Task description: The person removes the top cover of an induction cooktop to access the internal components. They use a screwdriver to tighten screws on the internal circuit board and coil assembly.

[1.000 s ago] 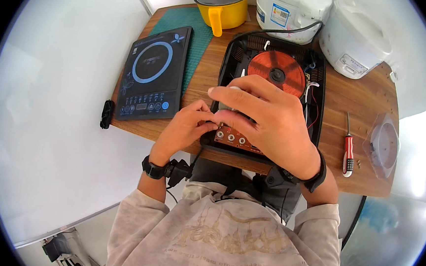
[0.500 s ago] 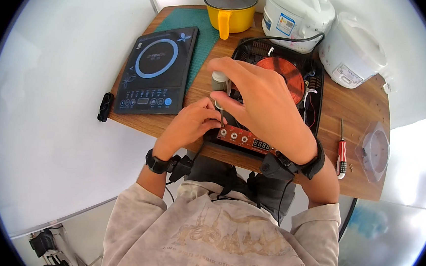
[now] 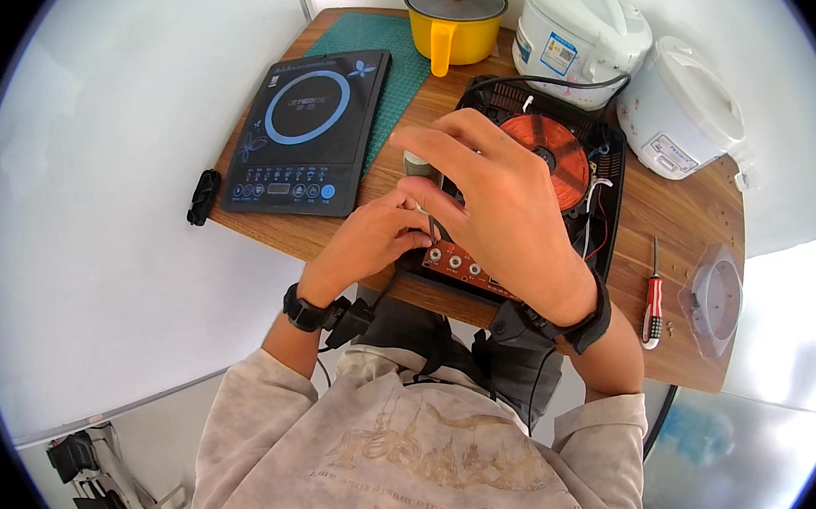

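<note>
My right hand [image 3: 515,210] is closed round the pale cap and grey handle of an upright screwdriver [image 3: 418,166], its thumb and fingers curled on either side. The shaft points down at the left end of a reddish-brown control board [image 3: 469,266] with several round buttons. My left hand [image 3: 364,240] pinches close beside the shaft's lower end at that corner; what its fingertips hold is hidden. The board lies along the near edge of an opened black induction cooker base [image 3: 612,155], which carries a round copper coil [image 3: 570,176]. My right hand covers part of the base and board.
Left of the base lies a black cooktop panel [image 3: 286,166] partly on a green mat [image 3: 396,93]. A yellow pot [image 3: 475,44] and two white rice cookers [image 3: 574,39] stand behind. To the right are a red-handled screwdriver [image 3: 653,305], loose screws and a clear plastic tray [image 3: 715,300].
The view has shifted slightly. My right hand's fingers have turned a little round the screwdriver handle, and the hand now covers more of the board's display. My left hand stays at the board's corner.
</note>
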Demonstrator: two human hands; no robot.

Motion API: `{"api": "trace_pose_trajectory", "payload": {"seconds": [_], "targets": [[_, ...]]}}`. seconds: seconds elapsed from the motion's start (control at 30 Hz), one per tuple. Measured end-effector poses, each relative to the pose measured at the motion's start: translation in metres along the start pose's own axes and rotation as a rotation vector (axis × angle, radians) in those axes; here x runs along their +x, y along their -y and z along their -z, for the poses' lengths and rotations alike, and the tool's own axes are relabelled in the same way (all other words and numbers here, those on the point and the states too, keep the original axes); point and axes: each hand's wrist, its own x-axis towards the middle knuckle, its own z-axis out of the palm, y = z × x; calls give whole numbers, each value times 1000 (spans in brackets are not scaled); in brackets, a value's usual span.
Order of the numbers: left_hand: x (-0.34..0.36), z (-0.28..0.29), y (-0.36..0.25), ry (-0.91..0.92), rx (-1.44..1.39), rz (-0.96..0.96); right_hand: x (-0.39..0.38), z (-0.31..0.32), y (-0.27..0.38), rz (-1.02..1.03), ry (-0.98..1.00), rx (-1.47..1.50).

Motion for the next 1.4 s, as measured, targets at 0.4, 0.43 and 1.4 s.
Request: {"api": "trace_pose_trajectory", "payload": {"seconds": [0.4,0.43,1.4], "targets": [[0,1,-3,-19,-29,11,-14,9,9,-17,97,97],[-1,-1,2,-17,-35,12,-15,9,10,-7,99,117],[-4,-3,0,-76,-165,-109,-18,14,5,135,32,-38]]}}
